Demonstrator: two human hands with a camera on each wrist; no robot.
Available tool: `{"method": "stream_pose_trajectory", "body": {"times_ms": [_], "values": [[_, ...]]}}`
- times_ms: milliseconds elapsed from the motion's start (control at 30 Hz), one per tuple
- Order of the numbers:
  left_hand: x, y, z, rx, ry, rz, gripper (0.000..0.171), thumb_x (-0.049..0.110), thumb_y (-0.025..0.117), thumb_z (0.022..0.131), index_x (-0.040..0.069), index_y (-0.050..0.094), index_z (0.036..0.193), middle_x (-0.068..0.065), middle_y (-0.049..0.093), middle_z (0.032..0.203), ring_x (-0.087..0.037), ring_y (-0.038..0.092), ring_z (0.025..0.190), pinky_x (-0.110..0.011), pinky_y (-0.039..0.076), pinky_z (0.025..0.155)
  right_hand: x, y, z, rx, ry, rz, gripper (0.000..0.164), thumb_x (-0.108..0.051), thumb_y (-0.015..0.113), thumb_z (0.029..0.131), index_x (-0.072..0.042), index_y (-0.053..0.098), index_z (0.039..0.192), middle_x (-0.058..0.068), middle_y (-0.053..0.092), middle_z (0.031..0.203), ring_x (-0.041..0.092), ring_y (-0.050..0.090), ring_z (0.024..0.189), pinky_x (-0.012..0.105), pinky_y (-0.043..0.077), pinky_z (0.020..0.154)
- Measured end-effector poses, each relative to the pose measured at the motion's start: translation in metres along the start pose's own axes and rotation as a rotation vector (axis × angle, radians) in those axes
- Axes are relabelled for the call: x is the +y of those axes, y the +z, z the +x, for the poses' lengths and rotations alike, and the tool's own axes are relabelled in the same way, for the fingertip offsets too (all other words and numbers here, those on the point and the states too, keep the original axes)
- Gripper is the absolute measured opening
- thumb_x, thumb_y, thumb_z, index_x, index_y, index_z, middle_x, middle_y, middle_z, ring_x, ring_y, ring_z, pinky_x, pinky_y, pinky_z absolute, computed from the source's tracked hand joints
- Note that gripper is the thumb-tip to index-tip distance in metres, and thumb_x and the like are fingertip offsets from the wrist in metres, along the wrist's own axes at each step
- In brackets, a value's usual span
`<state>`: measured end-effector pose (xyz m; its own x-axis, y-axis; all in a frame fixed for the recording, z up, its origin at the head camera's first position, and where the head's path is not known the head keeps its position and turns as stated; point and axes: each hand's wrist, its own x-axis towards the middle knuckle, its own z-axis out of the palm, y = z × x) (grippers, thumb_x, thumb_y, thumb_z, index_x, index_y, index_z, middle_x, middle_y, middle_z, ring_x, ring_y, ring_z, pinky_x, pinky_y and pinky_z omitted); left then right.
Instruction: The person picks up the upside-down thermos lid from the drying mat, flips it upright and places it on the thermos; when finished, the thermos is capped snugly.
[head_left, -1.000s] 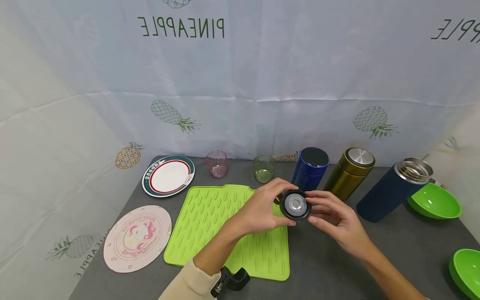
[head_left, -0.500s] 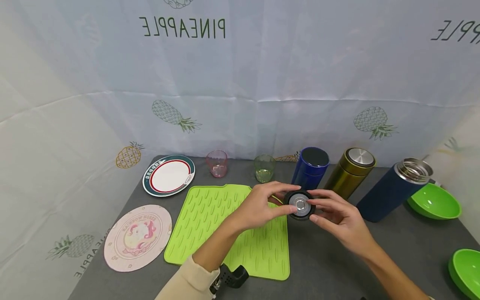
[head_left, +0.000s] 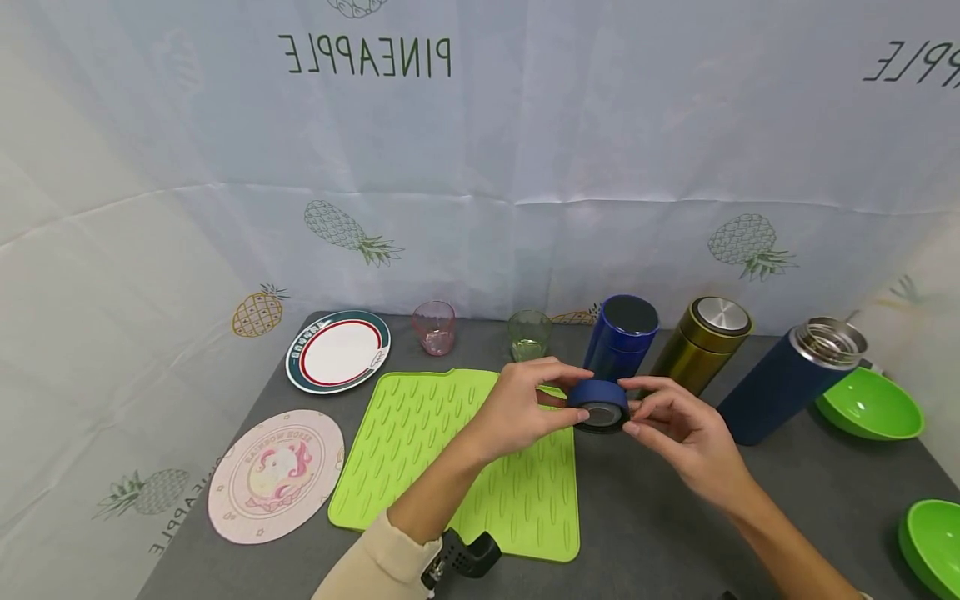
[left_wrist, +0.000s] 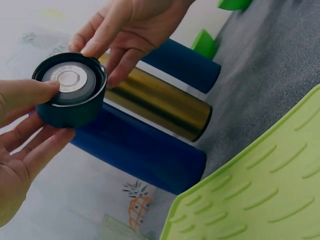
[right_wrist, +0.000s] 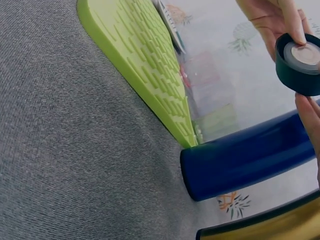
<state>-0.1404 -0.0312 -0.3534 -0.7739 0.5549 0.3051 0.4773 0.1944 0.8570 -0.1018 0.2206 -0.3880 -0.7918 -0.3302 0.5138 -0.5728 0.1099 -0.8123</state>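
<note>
A blue lid point(head_left: 597, 391) is held in the air between the left hand point(head_left: 516, 412) and the right hand point(head_left: 688, 437), right of centre and below mid-frame; its grey underside is turned toward the person and tipped downward. By the left hand it is pinched, the thumb laid on the underside, the fingers against the outside. By the right hand it is gripped at the right edge, with bent fingers and thumb. Farther right, well apart from the lid, an uncapped navy bottle point(head_left: 783, 392) is placed, the right hand being nearer to it; its long axis is seen running from base at lower left to mouth at upper right. Just beyond the lid, a blue bottle point(head_left: 621, 340) and a gold bottle point(head_left: 692, 360), both capped, are stood on the dark grey desk point(head_left: 652, 525). Beneath the left forearm a green mat point(head_left: 450, 454) is spread. The back is covered by a pale sheet point(head_left: 480, 150) printed with pineapples.
</note>
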Motion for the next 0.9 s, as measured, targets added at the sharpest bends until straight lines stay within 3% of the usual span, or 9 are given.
{"method": "stream_pose_trajectory", "body": {"times_ms": [100,233,333,433,567,733,900], "values": [[0.0013,0.0008,-0.0002,0.016,0.046,0.024,0.037,0.005,0.079,0.088,0.004,0.072,0.124,-0.012,0.07,0.111,-0.023,0.072,0.106,-0.02,0.06,0.085,-0.0004,-0.0012,0.0011,-0.013,0.011,0.008,0.033,0.024,0.059,0.088,0.011,0.055,0.117,-0.007,0.062,0.135,0.003,0.07,0.116,0.018,0.058,0.09],[0.0011,0.0023,-0.0007,0.036,0.101,0.05,0.033,0.002,0.079,0.087,0.003,0.073,0.119,-0.011,0.07,0.107,-0.023,0.072,0.104,-0.021,0.06,0.086,-0.0004,-0.002,0.0007,-0.032,0.046,-0.106,0.047,0.02,0.06,0.09,0.01,0.053,0.136,-0.018,0.061,0.136,-0.003,0.069,0.114,0.016,0.058,0.088],[0.0008,0.0037,-0.001,0.045,0.13,0.061,0.032,0.0,0.079,0.086,0.003,0.074,0.117,-0.011,0.069,0.105,-0.024,0.072,0.104,-0.019,0.059,0.088,0.0004,-0.002,-0.0001,-0.053,0.069,-0.154,0.048,0.017,0.06,0.092,0.007,0.054,0.139,-0.024,0.059,0.137,-0.003,0.071,0.107,0.017,0.059,0.085],[0.0009,0.0053,-0.0008,0.05,0.133,0.066,0.031,0.0,0.079,0.086,0.003,0.074,0.116,-0.01,0.069,0.106,-0.024,0.071,0.106,-0.017,0.058,0.088,0.0017,-0.002,0.0,-0.067,0.05,-0.137,0.047,0.018,0.058,0.093,0.008,0.055,0.139,-0.02,0.061,0.136,0.003,0.074,0.103,0.019,0.06,0.086],[0.0018,0.0057,-0.0008,0.053,0.073,0.039,0.037,0.007,0.081,0.086,0.006,0.073,0.122,-0.009,0.068,0.115,-0.023,0.069,0.111,-0.019,0.059,0.086,0.0021,-0.0009,0.0006,-0.049,0.001,-0.142,0.047,0.021,0.057,0.091,0.009,0.056,0.136,-0.015,0.062,0.134,0.006,0.075,0.103,0.018,0.059,0.087],[0.0013,0.0042,-0.0016,0.045,-0.083,-0.038,0.043,0.022,0.082,0.087,0.013,0.07,0.128,-0.003,0.07,0.121,-0.013,0.068,0.107,-0.021,0.06,0.082,0.0006,0.0007,0.0012,0.005,-0.038,-0.182,0.05,0.022,0.061,0.088,0.009,0.057,0.136,-0.013,0.061,0.137,-0.001,0.068,0.114,0.014,0.057,0.09],[0.0029,0.0035,-0.0007,0.007,-0.156,-0.087,0.041,0.027,0.081,0.087,0.016,0.068,0.125,-0.006,0.072,0.116,-0.003,0.067,0.099,-0.02,0.06,0.08,0.0024,0.0022,0.0023,-0.007,-0.115,-0.042,0.049,0.028,0.06,0.084,0.016,0.057,0.131,-0.003,0.061,0.141,0.005,0.066,0.123,0.017,0.056,0.095]]}}
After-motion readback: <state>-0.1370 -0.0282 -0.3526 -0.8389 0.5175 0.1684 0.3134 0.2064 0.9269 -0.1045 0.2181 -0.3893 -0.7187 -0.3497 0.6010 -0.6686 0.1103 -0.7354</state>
